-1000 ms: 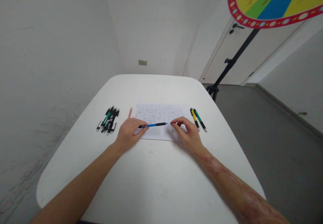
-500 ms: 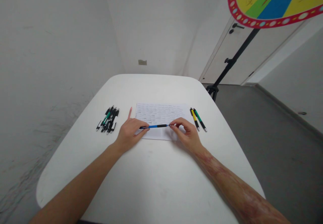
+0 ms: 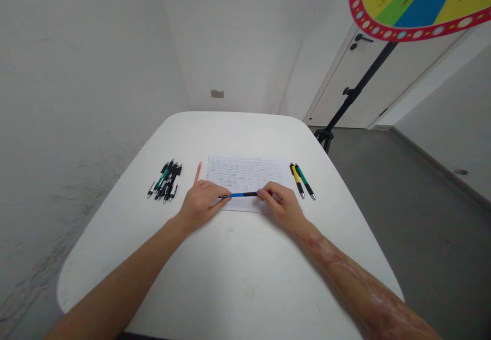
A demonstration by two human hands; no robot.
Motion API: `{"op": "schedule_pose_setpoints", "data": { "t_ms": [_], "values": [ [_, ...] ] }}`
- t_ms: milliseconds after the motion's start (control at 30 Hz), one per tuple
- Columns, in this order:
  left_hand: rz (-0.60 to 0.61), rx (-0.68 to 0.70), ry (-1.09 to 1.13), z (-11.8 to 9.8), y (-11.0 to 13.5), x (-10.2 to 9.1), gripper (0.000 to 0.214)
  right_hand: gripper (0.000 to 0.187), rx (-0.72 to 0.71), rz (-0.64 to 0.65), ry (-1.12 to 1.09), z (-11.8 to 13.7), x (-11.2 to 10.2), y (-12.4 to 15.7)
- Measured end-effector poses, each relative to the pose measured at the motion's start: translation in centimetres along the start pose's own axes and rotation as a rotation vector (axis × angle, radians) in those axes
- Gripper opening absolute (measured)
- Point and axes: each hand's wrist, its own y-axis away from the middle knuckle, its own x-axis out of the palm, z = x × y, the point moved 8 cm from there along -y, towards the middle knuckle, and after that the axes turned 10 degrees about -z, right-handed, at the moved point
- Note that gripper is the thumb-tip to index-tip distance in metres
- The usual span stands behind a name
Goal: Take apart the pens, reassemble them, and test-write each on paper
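A blue pen [image 3: 238, 195] with black ends lies level between my two hands, above the lower part of a sheet of handwritten paper [image 3: 245, 171]. My left hand [image 3: 201, 203] pinches its left end between thumb and fingers. The fingertips of my right hand [image 3: 282, 204] are closed round its right end and hide the tip. A pink pen [image 3: 198, 172] lies just beyond my left hand, left of the paper. To the right of the paper, beyond my right hand, lie a yellow pen [image 3: 296, 180] and a green pen [image 3: 305, 181] side by side.
A pile of several black and green pens [image 3: 165, 181] lies on the left of the white table [image 3: 230, 273]. Behind on the right, a colourful wheel [image 3: 418, 2] stands on a black stand [image 3: 358, 87] before a white door [image 3: 406, 74].
My right fingertips have closed in on the pen's right end, covering the narrow tip that showed before. The pen sits slightly farther right and lower in view. The other pens stay put.
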Motion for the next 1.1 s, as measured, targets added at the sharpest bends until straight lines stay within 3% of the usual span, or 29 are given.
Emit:
{"op": "schedule_pose_setpoints", "data": {
  "t_ms": [100,267,433,600,733,867,1033,1100],
  "values": [
    [0.009,0.003,0.005,-0.2,-0.1,0.2,0.005,0.045,0.009,0.047,0.045,0.0,0.3,0.1],
    [-0.015,0.009,0.004,-0.3,-0.3,0.0,0.004,0.017,-0.008,0.01,-0.023,0.7,-0.1,0.1],
    [-0.004,0.01,-0.003,-0.5,-0.3,0.0,0.005,0.043,0.011,0.077,0.058,0.4,0.5,0.1],
    [-0.026,-0.008,-0.006,-0.3,-0.3,-0.1,0.006,0.027,0.009,0.054,0.027,0.6,0.3,0.1],
    [-0.004,-0.021,-0.003,0.0,0.0,0.1,0.007,0.046,0.034,0.081,0.081,0.3,0.5,0.2],
    [0.008,-0.023,0.004,0.1,0.0,0.4,0.008,0.032,0.037,0.078,0.03,0.3,0.5,0.2],
    [-0.018,-0.012,0.007,-0.1,0.0,0.3,0.008,0.049,0.043,0.132,0.115,0.0,1.0,0.3],
    [-0.017,-0.021,0.002,0.0,0.1,0.3,0.01,0.044,0.052,0.11,0.084,0.2,0.7,0.2]
  ]
}}
